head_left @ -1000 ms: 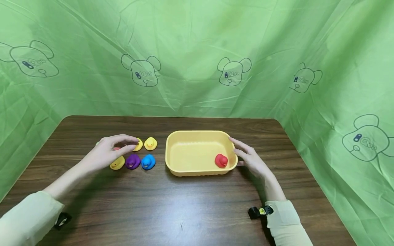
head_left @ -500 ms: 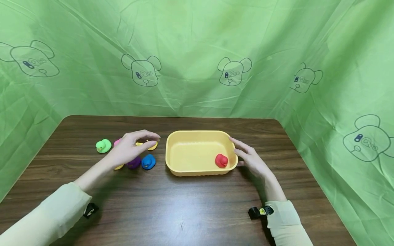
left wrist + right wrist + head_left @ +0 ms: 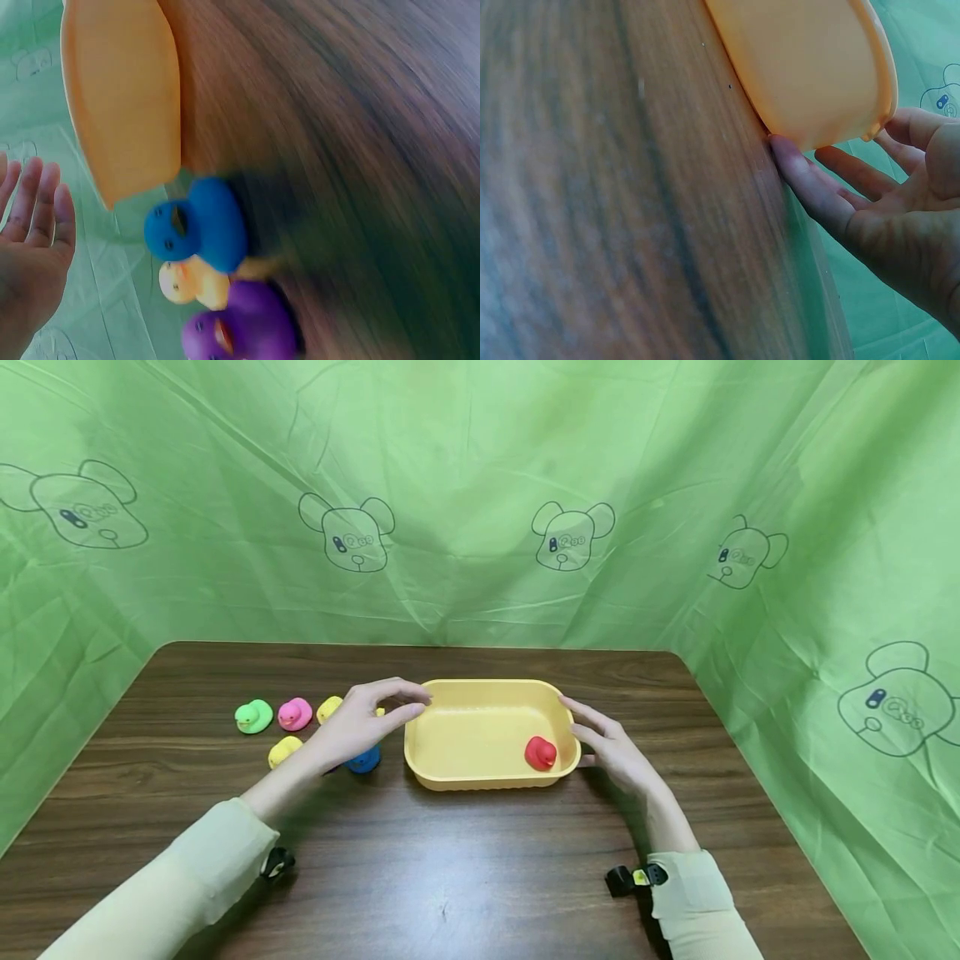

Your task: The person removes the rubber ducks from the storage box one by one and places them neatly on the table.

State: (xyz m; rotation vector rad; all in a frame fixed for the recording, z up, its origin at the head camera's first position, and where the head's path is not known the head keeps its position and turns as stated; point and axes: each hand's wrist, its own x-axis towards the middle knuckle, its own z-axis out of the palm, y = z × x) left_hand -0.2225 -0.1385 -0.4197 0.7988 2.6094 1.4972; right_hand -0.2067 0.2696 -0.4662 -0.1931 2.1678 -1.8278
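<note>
My left hand passes over the toy ducks with its fingertips near the left rim of a yellow plastic basin. In the left wrist view its fingers are straight and nothing is in them. Close by below it are a blue duck, a yellow duck and a purple duck; the hand partly hides these in the head view. A red duck sits inside the basin at the right. My right hand rests its relaxed fingers against the basin's right end, thumb low at the base.
Left of the basin stand a green duck, a pink duck and more yellow ducks. Everything is on a dark wooden table. A green cloth with bear-head drawings hangs behind and at the sides.
My left hand has moved right across the ducks to the basin's left rim, uncovering the green and pink ducks. The right hand and basin stay in place.
</note>
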